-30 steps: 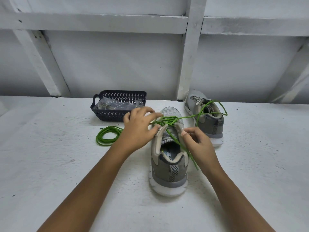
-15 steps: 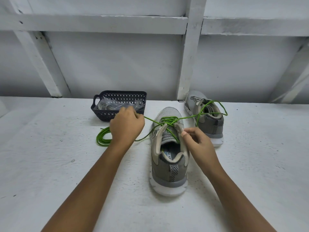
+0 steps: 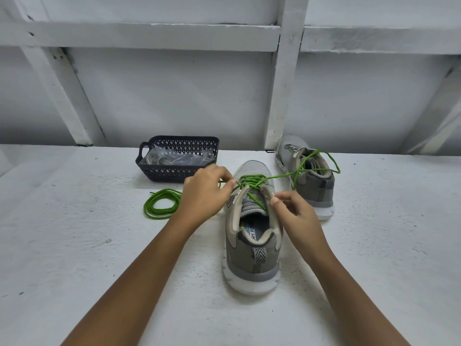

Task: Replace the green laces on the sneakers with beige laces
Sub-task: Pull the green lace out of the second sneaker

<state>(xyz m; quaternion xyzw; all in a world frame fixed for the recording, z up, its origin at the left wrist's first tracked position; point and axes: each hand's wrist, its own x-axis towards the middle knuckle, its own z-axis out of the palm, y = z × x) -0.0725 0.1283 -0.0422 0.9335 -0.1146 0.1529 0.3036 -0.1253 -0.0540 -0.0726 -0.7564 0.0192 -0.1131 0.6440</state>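
A grey sneaker (image 3: pixel 252 258) stands in front of me with its heel toward me, green lace (image 3: pixel 252 182) crossed over its tongue. My left hand (image 3: pixel 207 193) pinches the lace at the shoe's left eyelets. My right hand (image 3: pixel 295 216) pinches the right eyelet flap with thumb and fingers. One long end of the lace runs right and loops over the second grey sneaker (image 3: pixel 309 178) behind. A loose green lace coil (image 3: pixel 159 204) lies on the table to the left.
A dark plastic basket (image 3: pixel 149 166) with clear bagged items inside sits at the back left, near the wall. White wooden beams and a wall rise directly behind the white table (image 3: pixel 74 245).
My left hand pulled a lace strand out to the left, then came back to the shoe's eyelets. The right hand stayed on the right flap.
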